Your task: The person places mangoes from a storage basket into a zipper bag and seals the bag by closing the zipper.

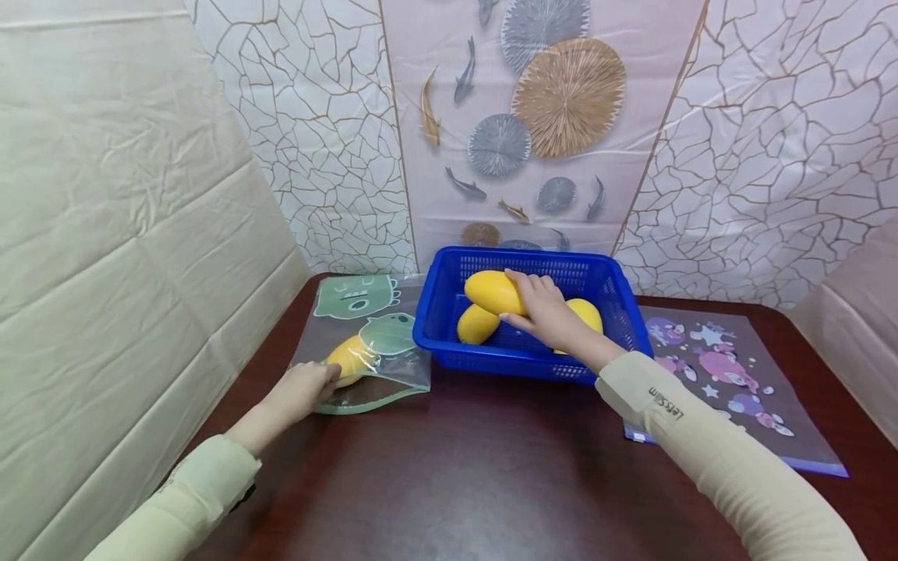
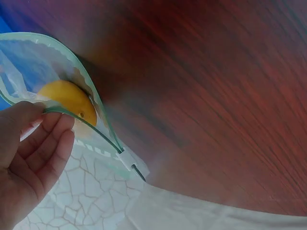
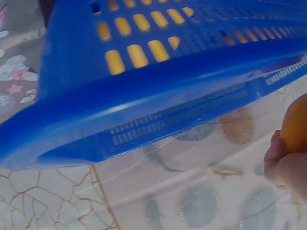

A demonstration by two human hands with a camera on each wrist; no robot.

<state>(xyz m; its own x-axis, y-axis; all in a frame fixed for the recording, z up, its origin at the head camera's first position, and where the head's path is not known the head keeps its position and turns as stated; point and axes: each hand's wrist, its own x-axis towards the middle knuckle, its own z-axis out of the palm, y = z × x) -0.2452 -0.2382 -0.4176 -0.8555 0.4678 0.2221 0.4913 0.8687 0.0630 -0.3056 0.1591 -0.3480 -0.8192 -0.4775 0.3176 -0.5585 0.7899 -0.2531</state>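
Observation:
My left hand (image 1: 305, 388) pinches the upper edge of a clear zip bag (image 2: 106, 132) with green cartoon prints, and its mouth gapes. Inside that bag lies a yellow mango (image 1: 348, 356), also seen through the opening in the left wrist view. Over the blue basket (image 1: 449, 355), my right hand (image 1: 550, 313) grips another mango (image 1: 491, 291) from its right end. Two more mangoes are in the basket, one (image 1: 477, 325) below the held one and one (image 1: 586, 313) partly behind the right wrist. The right wrist view catches only part of the held mango (image 3: 296, 127).
A second zip bag (image 1: 730, 417) with pink and purple prints lies flat on the dark wooden table (image 1: 449, 467), right of the basket. Patterned cloth (image 1: 337, 156) hangs behind the table, and pale cloth (image 1: 133, 257) hangs along its left side.

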